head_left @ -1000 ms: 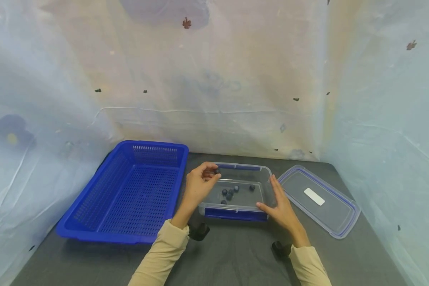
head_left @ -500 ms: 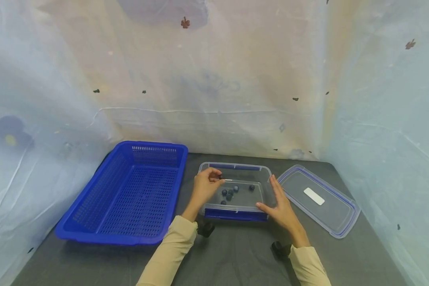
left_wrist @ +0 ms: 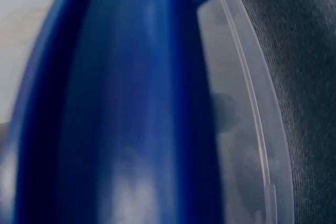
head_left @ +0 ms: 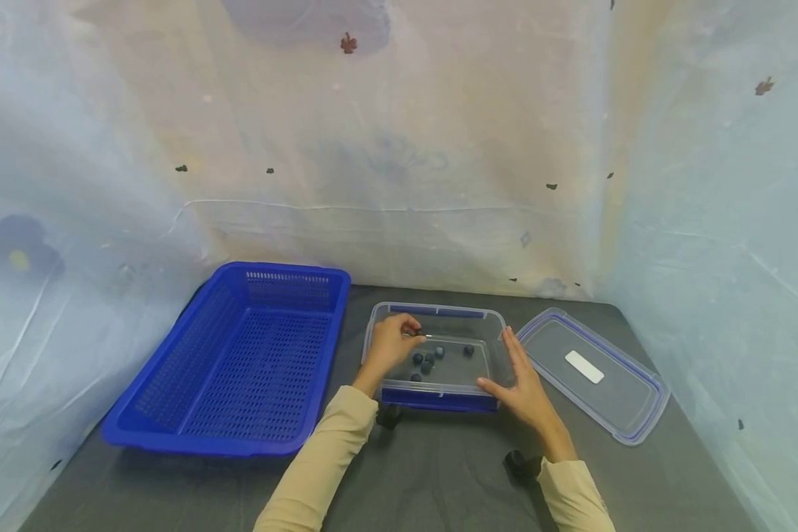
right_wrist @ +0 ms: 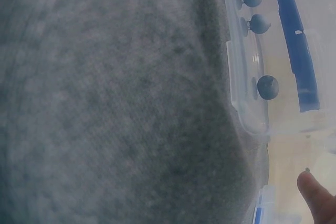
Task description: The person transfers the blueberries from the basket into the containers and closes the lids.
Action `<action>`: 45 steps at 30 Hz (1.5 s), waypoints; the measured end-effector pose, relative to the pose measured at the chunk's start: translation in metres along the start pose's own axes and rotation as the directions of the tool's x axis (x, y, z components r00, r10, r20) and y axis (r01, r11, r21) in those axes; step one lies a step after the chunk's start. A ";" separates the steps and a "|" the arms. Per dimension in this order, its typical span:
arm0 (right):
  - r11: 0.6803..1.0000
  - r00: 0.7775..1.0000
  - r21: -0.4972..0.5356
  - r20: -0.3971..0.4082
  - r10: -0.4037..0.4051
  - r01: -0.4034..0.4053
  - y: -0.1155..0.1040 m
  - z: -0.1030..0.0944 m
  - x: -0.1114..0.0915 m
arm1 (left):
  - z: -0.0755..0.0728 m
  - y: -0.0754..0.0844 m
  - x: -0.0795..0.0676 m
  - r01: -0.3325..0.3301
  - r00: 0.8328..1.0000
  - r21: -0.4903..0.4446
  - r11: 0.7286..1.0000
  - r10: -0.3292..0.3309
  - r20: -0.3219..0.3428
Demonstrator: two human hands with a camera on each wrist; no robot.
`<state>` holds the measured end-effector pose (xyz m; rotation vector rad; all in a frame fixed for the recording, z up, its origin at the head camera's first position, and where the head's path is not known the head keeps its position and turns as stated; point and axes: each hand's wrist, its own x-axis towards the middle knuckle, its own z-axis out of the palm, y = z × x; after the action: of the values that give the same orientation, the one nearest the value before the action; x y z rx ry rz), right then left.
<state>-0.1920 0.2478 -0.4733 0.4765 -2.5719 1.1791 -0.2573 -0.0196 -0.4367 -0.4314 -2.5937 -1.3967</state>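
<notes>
In the head view my left hand (head_left: 389, 346) reaches over the left side of a clear plastic container (head_left: 439, 389) with blue latches. Thumb and fingertips pinch a blueberry (head_left: 420, 333), partly hidden by the fingers. Several loose blueberries (head_left: 428, 366) lie on the container's floor, and a single blueberry (right_wrist: 268, 87) shows well in the right wrist view. My right hand (head_left: 527, 391) rests on the container's right end, its fingers straight along the wall and the thumb at the front rim. A blurred blue latch (left_wrist: 139, 103) fills much of the left wrist view.
A blue perforated basket (head_left: 329, 391) stands left of the container. To the right, a clear lid (head_left: 558, 369) with a blue seal and white label lies at a slant. Grey cloth (head_left: 452, 473) covers the table; a patterned plastic sheet (head_left: 406, 244) hangs behind.
My left hand has moved rightward and slightly down, from the container's left rim to farther over its inside, with the blueberry in its fingers. The right hand has stayed in place.
</notes>
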 end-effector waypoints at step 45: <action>0.998 0.999 -0.054 0.034 -0.009 0.011 -0.004 -0.006 0.000 | 0.002 0.000 0.001 0.139 0.955 0.254 0.957 -0.198 0.221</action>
<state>-0.1894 0.2503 -0.4671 0.5006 -2.6196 1.1036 -0.2583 -0.0175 -0.4381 -0.3725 -3.0171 -1.1199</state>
